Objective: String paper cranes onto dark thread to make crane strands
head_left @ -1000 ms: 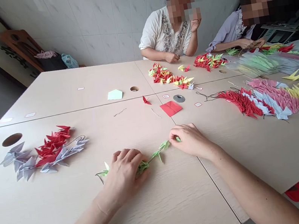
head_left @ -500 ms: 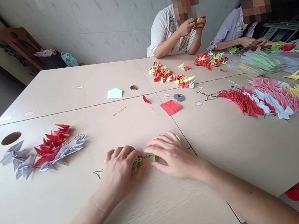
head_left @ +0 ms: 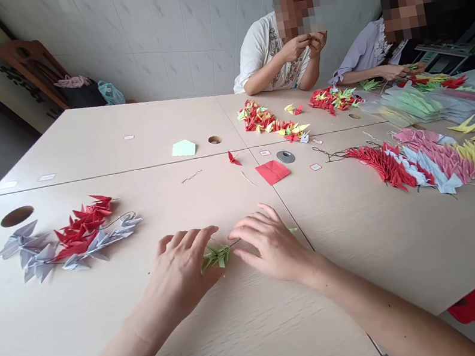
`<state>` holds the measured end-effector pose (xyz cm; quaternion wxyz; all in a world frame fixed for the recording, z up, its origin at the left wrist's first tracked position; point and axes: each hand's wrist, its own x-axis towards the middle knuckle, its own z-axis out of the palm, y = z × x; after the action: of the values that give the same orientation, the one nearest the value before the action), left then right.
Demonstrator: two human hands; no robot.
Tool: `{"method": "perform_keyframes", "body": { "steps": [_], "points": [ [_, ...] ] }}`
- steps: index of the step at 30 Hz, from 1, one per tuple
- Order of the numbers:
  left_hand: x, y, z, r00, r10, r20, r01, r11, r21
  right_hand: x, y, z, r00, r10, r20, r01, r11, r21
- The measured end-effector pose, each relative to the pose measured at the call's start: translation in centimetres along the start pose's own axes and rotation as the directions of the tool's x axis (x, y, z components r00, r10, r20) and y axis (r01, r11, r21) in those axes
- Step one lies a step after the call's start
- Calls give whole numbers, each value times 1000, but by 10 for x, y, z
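Note:
A bunch of green folded-paper pieces (head_left: 217, 257), threaded on a dark string, lies on the table between my hands. My left hand (head_left: 184, 261) arches over its left part, with thumb and index finger apart on either side of it. To the right, my right hand (head_left: 271, 245) is curved with its fingers spread and the thumb apart, over the dark string (head_left: 234, 242). A small green tip (head_left: 292, 230) shows beyond the right hand. The palms hide the rest of the string and whatever lies under them.
Grey and red paper-crane strings (head_left: 79, 238) lie at left. A red paper square (head_left: 273, 172), a metal ring (head_left: 285, 156) and a red crane (head_left: 233, 158) are ahead. Long colourful crane strings (head_left: 426, 161) spread at right. Two people (head_left: 271, 51) work with their hands across the table.
My left hand has opened wider, its thumb and index finger drawing apart, and more of the green bunch shows. My right hand has shifted slightly left, its fingers more raised.

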<state>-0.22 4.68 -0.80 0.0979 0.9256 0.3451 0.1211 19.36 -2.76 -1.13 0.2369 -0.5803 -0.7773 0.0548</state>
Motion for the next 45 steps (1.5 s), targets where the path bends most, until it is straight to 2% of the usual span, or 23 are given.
{"method": "perform_keyframes", "body": {
  "steps": [6, 14, 21, 27, 32, 35, 41, 45],
  "points": [
    [-7, -3, 7, 999, 44, 22, -43, 997, -61, 7, -9, 16, 996, -75, 44, 76, 997, -34],
    [-11, -1, 8, 998, -41, 50, 49, 983, -175, 7, -9, 9, 999, -25, 39, 23, 999, 37],
    [-14, -4, 7, 997, -48, 62, 60, 976, -209, 6, -6, 10, 998, 49, 31, -52, 992, 116],
    [-18, -9, -2, 992, 40, 124, -10, 972, -237, 1, 7, 2, 994, 104, -11, -100, 976, 192],
    [0, -7, -16, 994, 20, 110, 11, 962, -274, -1, 4, -2, 997, 60, 44, -68, 972, 224],
    [15, 0, -19, 980, 51, 192, 4, 960, -279, -2, 3, -1, 997, 34, 66, -48, 975, 219],
    [27, 8, -18, 942, -20, 335, 168, 892, -419, -5, 9, -1, 998, 59, -15, -55, 977, 206],
    [24, 7, -14, 943, -10, 334, 155, 898, -411, -3, 9, -4, 996, 78, -42, -68, 978, 198]
  ]
}}
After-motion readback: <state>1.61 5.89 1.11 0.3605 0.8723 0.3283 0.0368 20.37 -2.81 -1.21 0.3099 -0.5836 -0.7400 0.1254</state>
